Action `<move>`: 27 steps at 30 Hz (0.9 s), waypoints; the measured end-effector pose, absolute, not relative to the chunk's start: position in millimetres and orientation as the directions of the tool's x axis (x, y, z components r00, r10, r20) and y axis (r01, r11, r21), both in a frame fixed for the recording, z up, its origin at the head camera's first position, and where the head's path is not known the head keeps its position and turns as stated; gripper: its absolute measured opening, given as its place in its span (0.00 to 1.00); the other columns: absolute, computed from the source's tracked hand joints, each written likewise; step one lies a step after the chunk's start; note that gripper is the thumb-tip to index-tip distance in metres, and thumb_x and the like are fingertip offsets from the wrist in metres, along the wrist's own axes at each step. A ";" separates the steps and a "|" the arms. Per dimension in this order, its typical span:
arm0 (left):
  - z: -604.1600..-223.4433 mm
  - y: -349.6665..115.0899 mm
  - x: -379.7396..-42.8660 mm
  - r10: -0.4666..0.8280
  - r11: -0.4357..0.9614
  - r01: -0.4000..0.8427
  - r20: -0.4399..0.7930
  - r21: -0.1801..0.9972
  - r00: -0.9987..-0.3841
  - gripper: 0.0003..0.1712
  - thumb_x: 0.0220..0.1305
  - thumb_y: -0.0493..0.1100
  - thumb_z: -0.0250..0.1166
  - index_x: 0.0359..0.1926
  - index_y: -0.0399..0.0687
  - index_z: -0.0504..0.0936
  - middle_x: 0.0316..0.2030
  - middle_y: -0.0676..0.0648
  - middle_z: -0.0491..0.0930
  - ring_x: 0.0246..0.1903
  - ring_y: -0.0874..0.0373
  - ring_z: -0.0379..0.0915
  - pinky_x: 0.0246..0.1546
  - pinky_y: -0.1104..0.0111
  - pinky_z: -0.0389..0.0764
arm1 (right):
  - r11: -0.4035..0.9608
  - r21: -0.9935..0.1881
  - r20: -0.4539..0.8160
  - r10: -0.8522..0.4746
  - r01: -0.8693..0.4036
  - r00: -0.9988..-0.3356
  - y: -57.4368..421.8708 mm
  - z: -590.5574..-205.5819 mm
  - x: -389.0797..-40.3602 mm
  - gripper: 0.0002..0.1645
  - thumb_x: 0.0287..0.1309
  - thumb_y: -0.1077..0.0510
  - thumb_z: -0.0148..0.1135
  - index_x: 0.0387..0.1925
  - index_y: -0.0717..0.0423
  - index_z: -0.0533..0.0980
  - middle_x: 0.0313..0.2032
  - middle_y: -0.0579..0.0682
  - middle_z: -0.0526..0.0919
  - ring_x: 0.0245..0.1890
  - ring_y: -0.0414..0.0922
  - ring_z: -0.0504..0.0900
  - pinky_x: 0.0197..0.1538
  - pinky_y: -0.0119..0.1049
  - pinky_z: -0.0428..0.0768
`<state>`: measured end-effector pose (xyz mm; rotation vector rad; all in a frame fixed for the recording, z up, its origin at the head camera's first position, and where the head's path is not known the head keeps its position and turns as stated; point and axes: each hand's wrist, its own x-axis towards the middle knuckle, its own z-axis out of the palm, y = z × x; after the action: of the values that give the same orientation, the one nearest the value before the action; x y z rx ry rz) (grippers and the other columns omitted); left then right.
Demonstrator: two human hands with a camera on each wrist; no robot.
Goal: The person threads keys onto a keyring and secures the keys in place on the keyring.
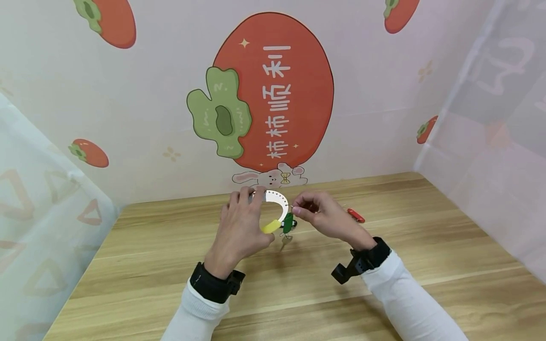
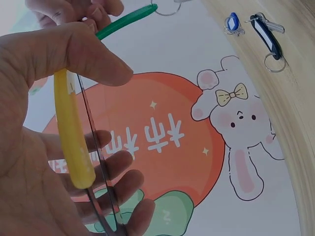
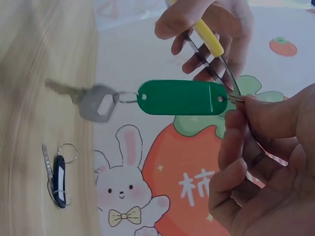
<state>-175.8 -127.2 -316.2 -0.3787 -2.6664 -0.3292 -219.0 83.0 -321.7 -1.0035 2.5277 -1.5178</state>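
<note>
My left hand (image 1: 239, 222) holds a flat metal ring (image 1: 279, 199) with small holes along its band and a yellow grip (image 2: 73, 128), between thumb and fingers. Near the band's right side, my right hand (image 1: 326, 215) pinches a small wire loop at one end of a green key tag (image 3: 177, 97). In the right wrist view the loop is at the metal ring's edge; I cannot tell whether it passes through a hole. From the tag's other end a key (image 3: 98, 103) hangs on a small split ring.
A red key tag (image 1: 356, 216) lies on the wooden table (image 1: 170, 274) beyond my right hand. A black key tag (image 2: 266, 37) with a key and a blue key tag (image 2: 233, 21) lie behind the hands. A printed cloth backdrop (image 1: 367, 156) stands along the table's far edge.
</note>
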 end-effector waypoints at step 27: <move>-319.0 -125.0 -177.7 0.237 0.934 0.331 0.460 0.135 -0.856 0.52 0.26 0.54 0.74 0.60 0.50 0.65 0.54 0.42 0.66 0.50 0.44 0.61 0.44 0.49 0.67 | 0.513 -0.466 0.520 -0.501 -0.721 -0.692 70.7 -327.9 -210.3 0.03 0.56 0.56 0.59 0.29 0.50 0.75 0.26 0.37 0.73 0.26 0.35 0.71 0.29 0.31 0.71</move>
<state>-177.7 -125.0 -319.0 -0.4100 -2.6432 -0.2902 -210.3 70.7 -327.9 -1.2554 3.0017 -1.1956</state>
